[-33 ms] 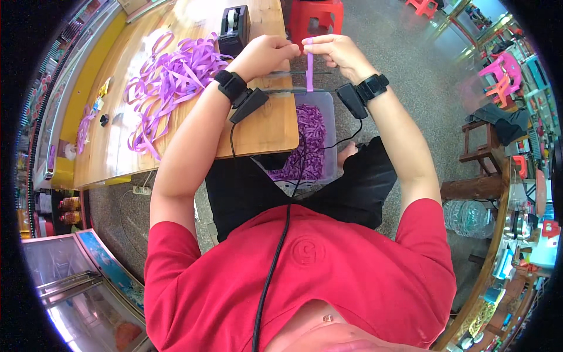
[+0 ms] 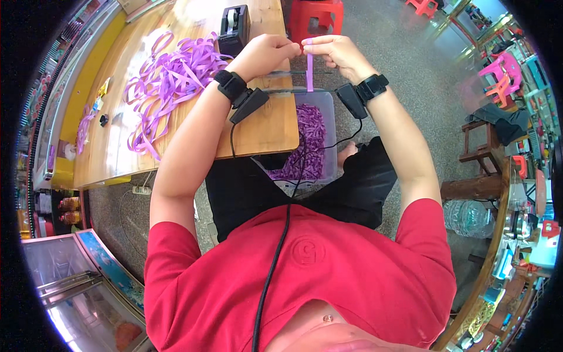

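Observation:
A short flat strip of purple ribbon (image 2: 309,73) hangs from the fingertips of my right hand (image 2: 338,53), just beyond the table's right edge. Its lower end comes down by the farther-forward of two thin dark rods (image 2: 319,72) that stick out past the edge, and reaches the nearer one. My left hand (image 2: 271,54) is closed in a pinch close beside the strip's top; whatever its fingertips hold is too small to make out. To its left, a loose heap of long purple ribbon (image 2: 182,76) lies on the wooden table (image 2: 258,132).
Below the table edge, between my legs, a clear plastic bin (image 2: 331,123) contains many purple pieces (image 2: 311,138). A black tape dispenser (image 2: 233,35) stands behind my left hand. A red stool (image 2: 316,17) is beyond. Black cables run from my wrist devices across my lap.

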Demonstrator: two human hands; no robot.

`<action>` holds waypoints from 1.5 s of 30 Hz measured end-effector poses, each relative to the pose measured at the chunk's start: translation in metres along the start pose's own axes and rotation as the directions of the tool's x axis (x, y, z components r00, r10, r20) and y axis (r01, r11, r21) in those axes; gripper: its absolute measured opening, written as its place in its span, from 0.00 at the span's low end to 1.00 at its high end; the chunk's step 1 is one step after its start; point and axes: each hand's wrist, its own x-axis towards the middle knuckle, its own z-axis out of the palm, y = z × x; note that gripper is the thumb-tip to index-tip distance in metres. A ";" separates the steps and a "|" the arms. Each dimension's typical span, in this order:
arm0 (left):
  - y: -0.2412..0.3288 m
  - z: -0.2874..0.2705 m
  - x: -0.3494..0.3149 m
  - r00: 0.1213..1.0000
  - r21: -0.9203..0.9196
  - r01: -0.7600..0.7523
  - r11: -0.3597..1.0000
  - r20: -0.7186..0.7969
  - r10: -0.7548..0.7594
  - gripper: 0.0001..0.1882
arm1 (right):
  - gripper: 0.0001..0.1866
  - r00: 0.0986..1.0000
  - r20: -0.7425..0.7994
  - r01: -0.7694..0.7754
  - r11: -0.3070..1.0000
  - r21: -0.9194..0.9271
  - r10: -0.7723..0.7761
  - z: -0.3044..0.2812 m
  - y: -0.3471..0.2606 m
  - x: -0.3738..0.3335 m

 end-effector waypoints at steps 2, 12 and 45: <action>-0.007 0.002 0.002 0.995 0.020 -0.089 0.996 -0.033 0.090 0.16 | 0.13 0.999 0.023 -0.045 0.998 0.033 0.045 0.001 0.004 0.006; -0.014 0.024 0.007 0.893 0.234 -0.444 0.865 0.197 0.405 0.14 | 0.13 0.954 0.104 -0.290 0.952 0.098 0.280 -0.003 0.051 0.014; -0.014 0.042 0.010 0.931 0.408 -0.363 0.838 0.130 0.340 0.14 | 0.11 0.996 -0.011 -0.083 0.933 0.350 0.093 0.057 0.075 -0.100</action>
